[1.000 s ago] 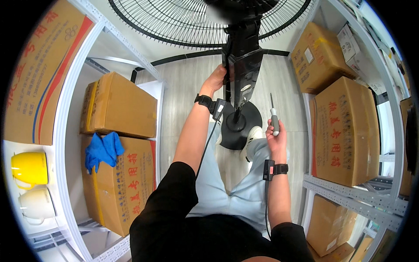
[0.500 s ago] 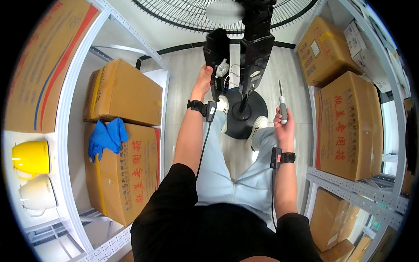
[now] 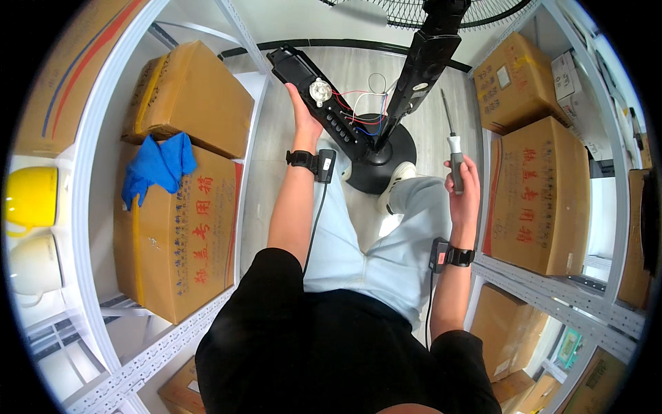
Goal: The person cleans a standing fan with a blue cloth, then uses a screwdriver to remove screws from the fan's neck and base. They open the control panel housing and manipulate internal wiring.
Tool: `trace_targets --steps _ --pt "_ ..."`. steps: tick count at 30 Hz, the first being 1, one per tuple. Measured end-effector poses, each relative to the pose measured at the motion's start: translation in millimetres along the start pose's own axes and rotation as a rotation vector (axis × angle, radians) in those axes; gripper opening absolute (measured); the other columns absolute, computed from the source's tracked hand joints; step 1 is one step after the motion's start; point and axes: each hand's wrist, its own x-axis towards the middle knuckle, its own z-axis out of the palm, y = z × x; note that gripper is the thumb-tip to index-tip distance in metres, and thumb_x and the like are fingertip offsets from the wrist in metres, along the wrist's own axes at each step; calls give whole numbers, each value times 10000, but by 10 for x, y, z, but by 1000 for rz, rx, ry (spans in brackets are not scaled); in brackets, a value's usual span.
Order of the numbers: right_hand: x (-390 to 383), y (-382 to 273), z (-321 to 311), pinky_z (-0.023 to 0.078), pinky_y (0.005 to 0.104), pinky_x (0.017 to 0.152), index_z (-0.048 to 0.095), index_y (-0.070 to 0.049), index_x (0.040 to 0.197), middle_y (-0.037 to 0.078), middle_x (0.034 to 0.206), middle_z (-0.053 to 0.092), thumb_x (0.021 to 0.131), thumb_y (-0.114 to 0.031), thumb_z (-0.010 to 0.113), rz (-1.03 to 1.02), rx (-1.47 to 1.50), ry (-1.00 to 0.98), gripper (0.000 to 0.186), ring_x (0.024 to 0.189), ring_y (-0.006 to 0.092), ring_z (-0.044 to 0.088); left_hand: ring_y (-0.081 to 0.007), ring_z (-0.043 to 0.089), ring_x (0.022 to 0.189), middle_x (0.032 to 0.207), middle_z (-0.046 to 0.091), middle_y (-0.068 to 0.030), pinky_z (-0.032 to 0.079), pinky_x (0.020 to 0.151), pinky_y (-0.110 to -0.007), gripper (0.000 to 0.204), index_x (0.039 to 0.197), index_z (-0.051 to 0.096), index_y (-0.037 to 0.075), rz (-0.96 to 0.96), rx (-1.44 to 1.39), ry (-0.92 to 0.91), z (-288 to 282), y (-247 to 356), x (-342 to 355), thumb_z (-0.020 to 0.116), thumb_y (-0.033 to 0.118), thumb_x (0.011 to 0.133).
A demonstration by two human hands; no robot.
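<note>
My left hand (image 3: 306,121) grips the outer edge of a black control panel cover (image 3: 298,69), which leans out to the left of the standing fan's black column (image 3: 431,52). On the panel's inner face sits a pale round part (image 3: 320,91) above a row of small buttons. Red, white and blue wires (image 3: 372,121) run from the panel to the column. My right hand (image 3: 465,196) is closed round the grey handle of a screwdriver (image 3: 456,165), its shaft pointing up and away from the fan.
The fan's round black base (image 3: 401,148) rests on the floor between my shoes. Its wire grille (image 3: 476,14) is at the top. Shelves with cardboard boxes (image 3: 200,103) flank both sides; a blue cloth (image 3: 162,165), a yellow mug (image 3: 31,199) and a white mug (image 3: 36,265) are left.
The panel cover has swung left, away from the column, with my left hand on it, exposing its inner face and wires. The screwdriver stays in my right hand.
</note>
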Motion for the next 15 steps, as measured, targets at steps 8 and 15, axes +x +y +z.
trace_targets --steps 8,15 --pt "-240 -286 463 373 200 573 623 -25 1126 -1 838 578 815 -124 685 43 -487 -75 332 671 64 495 -306 603 988 1115 615 -145 479 886 -457 786 1204 533 23 -313 -142 -2 -103 -109 -230 422 701 821" --pt "-174 -319 1006 470 253 669 667 -58 1054 60 901 647 765 -117 718 -259 -983 -162 300 759 138 597 -281 623 976 1104 625 -142 512 859 -419 689 1216 517 15 -421 -202 -125 -16 -207 -343 405 616 900"
